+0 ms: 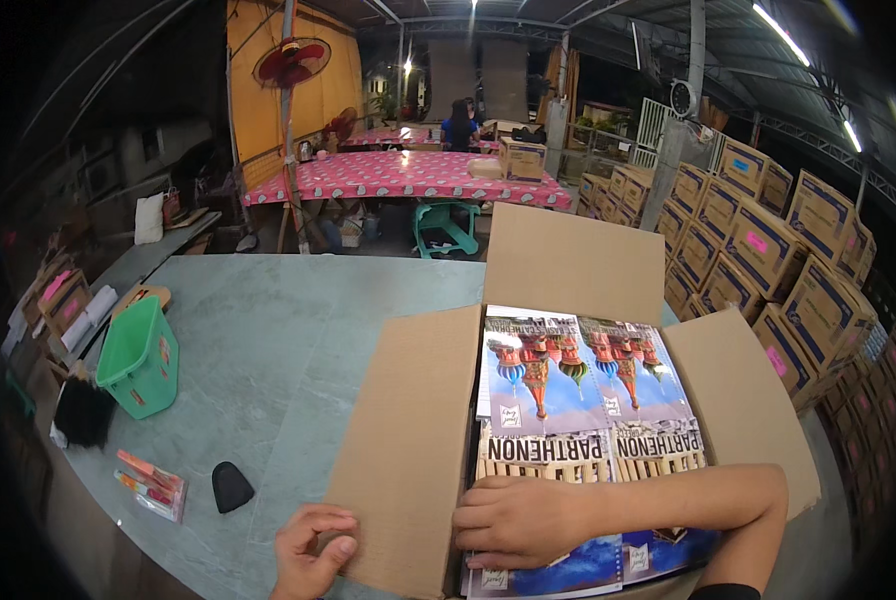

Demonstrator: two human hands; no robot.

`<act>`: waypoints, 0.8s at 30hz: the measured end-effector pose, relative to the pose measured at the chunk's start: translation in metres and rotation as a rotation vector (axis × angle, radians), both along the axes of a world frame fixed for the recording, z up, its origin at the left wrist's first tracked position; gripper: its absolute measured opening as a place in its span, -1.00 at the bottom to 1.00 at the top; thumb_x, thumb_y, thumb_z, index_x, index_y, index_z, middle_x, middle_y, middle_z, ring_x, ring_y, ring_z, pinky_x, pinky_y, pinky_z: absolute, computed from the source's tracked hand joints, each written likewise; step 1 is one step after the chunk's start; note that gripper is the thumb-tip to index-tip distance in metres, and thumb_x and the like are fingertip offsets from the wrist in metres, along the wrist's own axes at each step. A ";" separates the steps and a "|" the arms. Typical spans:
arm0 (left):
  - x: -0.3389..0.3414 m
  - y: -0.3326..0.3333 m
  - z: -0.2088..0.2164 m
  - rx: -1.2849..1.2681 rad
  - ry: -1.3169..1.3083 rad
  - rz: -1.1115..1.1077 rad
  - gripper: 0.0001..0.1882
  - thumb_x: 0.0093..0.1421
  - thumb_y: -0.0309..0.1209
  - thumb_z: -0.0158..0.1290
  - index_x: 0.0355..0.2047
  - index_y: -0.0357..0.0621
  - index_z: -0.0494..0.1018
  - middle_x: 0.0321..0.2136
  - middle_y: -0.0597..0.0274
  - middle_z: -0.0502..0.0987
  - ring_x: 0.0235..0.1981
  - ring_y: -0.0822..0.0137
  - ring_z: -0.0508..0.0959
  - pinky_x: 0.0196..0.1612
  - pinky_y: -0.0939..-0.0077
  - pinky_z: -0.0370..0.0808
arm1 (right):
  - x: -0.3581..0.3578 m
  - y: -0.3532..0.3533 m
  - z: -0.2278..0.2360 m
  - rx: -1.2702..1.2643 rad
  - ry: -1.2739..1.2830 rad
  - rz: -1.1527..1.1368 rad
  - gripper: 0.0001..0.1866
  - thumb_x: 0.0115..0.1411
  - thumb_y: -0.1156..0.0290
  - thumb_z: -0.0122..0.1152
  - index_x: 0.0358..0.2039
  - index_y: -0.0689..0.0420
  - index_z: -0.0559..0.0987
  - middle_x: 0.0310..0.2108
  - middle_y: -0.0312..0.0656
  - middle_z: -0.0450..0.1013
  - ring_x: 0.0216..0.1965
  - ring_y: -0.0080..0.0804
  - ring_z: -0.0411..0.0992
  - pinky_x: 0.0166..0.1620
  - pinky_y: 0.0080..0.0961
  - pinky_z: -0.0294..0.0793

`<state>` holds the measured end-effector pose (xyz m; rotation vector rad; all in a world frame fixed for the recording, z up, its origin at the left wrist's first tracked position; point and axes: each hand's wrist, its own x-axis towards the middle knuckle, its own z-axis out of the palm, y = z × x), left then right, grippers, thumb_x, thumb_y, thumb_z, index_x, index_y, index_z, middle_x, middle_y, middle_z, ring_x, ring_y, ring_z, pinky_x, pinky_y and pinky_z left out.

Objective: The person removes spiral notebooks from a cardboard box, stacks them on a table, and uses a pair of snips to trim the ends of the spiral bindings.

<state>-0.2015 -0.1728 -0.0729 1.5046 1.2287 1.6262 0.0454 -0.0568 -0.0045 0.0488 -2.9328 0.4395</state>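
An open cardboard box [573, 262] stands in front of me with its flaps spread. Inside lie stacked notebooks [543, 385], their glossy covers printed with colourful domes, columned buildings and blue sky. Across these covers reaches my right arm. My right hand [518, 520] lies palm down on them, its fingers extended to the left inner edge of the box; the fingertips are partly hidden. My left hand [313, 550] is at the outer edge of the left flap [408, 440], fingers loosely bent and thumb apart, with nothing visible between them.
Left on the grey-green table [298, 330] are a green plastic bin [146, 355], a dark rounded object [232, 487] and a clear packet [153, 488]. Stacked cartons [758, 240] rise at right. Behind are a pink-covered table [398, 175], a green stool [446, 228] and a person [459, 127].
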 end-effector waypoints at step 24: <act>-0.054 -0.024 -0.002 -0.169 0.027 0.099 -0.77 0.03 -0.38 0.18 -0.33 -0.24 0.49 -0.41 0.19 0.52 -0.37 0.37 0.48 -0.29 0.50 0.39 | -0.007 -0.004 0.036 0.041 -0.457 -0.138 -0.55 0.01 0.08 -0.02 -0.74 0.22 0.50 -0.69 0.00 0.42 -0.59 -0.05 0.43 -0.35 -0.23 0.42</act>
